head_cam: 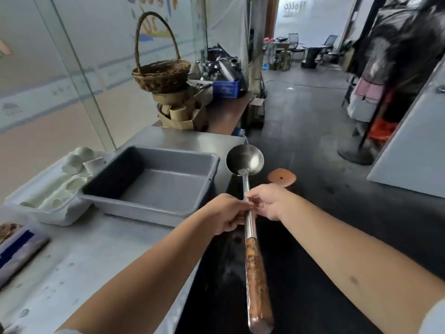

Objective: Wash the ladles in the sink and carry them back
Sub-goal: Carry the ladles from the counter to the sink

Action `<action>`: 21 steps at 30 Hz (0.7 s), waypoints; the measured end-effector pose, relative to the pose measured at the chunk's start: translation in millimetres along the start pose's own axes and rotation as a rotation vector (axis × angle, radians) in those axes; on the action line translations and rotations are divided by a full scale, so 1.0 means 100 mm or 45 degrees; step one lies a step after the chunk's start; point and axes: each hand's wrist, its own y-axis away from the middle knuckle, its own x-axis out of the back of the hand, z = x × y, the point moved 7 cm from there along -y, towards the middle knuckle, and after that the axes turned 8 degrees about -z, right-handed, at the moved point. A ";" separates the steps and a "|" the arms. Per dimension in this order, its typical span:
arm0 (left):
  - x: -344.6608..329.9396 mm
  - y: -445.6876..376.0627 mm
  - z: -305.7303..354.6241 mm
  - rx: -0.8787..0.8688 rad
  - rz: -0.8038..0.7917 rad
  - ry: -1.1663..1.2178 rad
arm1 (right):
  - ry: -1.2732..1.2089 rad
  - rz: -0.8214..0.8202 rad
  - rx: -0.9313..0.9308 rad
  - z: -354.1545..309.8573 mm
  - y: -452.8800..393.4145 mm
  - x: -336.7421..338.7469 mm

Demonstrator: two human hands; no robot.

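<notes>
Left hand (227,214): fingers curled around the metal shaft of the long steel ladle with a brown wooden handle (250,213), gripping from the left.
Right hand (267,201): thumb and fingertips pinching the same shaft, just above the left hand.
Ladle axis: held in the air past the table edge, over dark floor; bowl points away from the person, wooden handle toward them, open face up.
White foam tray (36,206): holds pale cup-like pieces.
Grey rectangular plastic tub (212,169): on the steel table (96,261), nothing inside.
Brown wicker basket with tall hoop handle (161,73): on stacked brown things; contents not visible.
</notes>
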 end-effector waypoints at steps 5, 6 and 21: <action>-1.33 -0.44 0.13 0.048 -0.261 -0.157 | -0.168 0.261 0.072 0.17 0.62 1.37; -1.42 -0.47 0.13 0.040 -0.276 -0.186 | -0.189 0.273 0.061 0.20 0.65 1.46; -5.18 -0.68 -0.13 0.121 -0.821 -0.506 | -0.560 0.816 0.158 1.38 2.82 4.55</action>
